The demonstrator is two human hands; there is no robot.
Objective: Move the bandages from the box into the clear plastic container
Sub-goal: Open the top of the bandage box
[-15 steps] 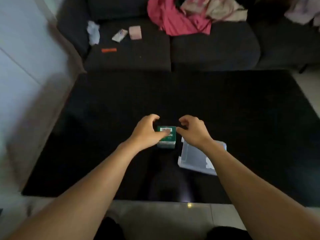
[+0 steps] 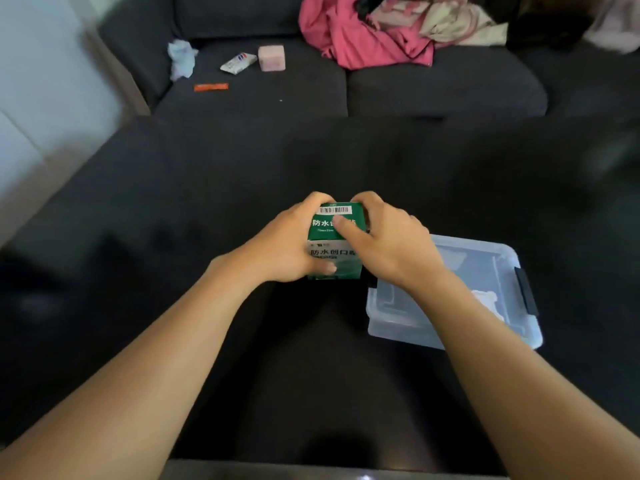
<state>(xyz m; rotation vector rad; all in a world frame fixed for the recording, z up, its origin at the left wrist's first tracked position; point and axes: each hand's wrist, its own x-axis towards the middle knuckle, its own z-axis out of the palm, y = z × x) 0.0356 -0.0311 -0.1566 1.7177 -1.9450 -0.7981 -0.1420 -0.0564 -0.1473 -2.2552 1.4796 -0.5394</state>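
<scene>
Box (image 2: 334, 242) unopened, on table (image 2: 173, 271). Left hand (image 2: 287, 251) grips its side; right hand (image 2: 388, 244) pinches top. Clear plastic container (image 2: 491, 265) at 3 o'clock; no bandages visibly transferred. Entire transfer remains.

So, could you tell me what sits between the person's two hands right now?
In the head view, the green bandage box sits between them: the left hand grips its left side, and the right hand holds its right side with the thumb across the top.
</scene>
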